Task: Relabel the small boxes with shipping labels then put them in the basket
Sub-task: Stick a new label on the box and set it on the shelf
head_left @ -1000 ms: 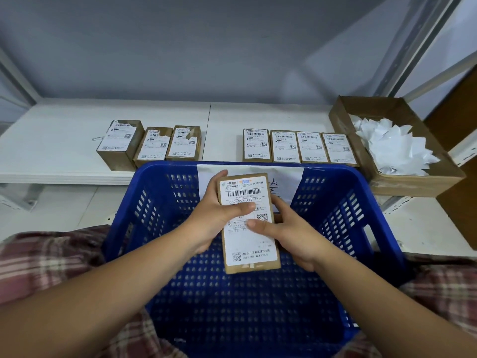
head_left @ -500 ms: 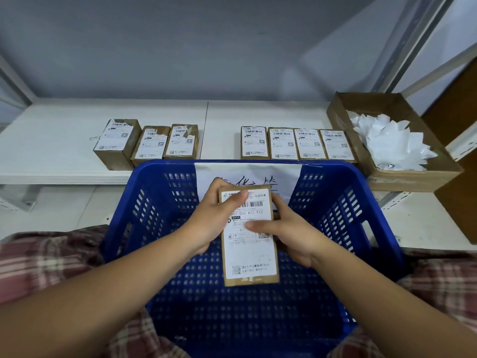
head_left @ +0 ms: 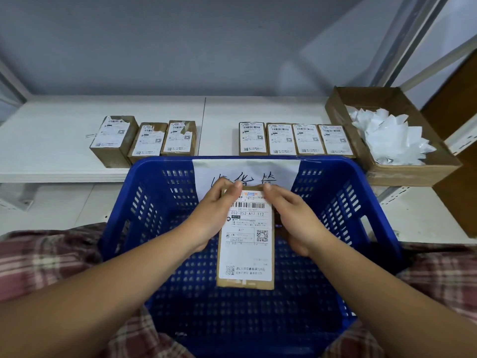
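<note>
A small brown box with a white shipping label on top is held over the inside of the blue plastic basket. My left hand grips its left side with the thumb on the label's top edge. My right hand holds the right side, fingertips at the top corner. On the white shelf behind, three boxes with torn labels stand at the left and a row of several labelled boxes at the right.
An open cardboard tray holding white label backing papers sits at the shelf's right end. A white paper sign hangs on the basket's far wall. Plaid cloth lies under the basket on both sides.
The box has sunk lower into the basket. Both hands slid up from the middle of the label to its top edge.
</note>
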{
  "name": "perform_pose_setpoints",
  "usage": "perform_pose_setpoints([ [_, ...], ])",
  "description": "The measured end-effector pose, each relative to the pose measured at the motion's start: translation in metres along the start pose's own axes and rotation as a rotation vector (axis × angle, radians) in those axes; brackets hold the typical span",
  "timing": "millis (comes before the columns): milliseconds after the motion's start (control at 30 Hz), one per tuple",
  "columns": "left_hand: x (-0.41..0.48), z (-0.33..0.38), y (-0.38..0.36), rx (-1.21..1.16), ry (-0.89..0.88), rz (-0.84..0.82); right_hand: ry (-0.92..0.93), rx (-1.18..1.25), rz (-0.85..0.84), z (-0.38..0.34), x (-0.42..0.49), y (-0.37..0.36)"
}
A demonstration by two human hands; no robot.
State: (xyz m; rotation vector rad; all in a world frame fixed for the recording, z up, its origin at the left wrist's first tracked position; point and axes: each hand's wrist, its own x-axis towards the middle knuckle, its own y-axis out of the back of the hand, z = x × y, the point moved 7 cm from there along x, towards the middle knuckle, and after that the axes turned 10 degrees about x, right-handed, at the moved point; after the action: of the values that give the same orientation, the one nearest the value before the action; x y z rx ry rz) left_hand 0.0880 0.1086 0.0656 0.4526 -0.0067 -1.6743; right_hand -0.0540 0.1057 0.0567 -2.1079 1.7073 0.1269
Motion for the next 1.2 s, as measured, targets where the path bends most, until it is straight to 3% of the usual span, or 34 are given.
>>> perform_pose_setpoints([
  [133,-0.003,-0.003,-0.008,-0.104,0.033,-0.099,0.095,0.012,0.064,-0.011,-0.001,0.004],
  [333,-0.014,-0.02,-0.028,-0.074,0.246,-0.332,0.036,0.108,0.257,-0.014,-0.002,0.028],
  [633,-0.003,-0.011,0.0,-0.213,0.194,-0.133,-0.294,0.0,-0.216,0.012,-0.007,-0.007],
  [933,-0.006,-0.013,-0.01,-0.221,0.208,-0.228,-0.191,0.004,-0.097,0.002,-0.003,0.005],
  [1200,-0.003,-0.009,-0.003,-0.24,0.171,-0.179,-0.152,0.023,-0.092,0.001,-0.002,0.001],
])
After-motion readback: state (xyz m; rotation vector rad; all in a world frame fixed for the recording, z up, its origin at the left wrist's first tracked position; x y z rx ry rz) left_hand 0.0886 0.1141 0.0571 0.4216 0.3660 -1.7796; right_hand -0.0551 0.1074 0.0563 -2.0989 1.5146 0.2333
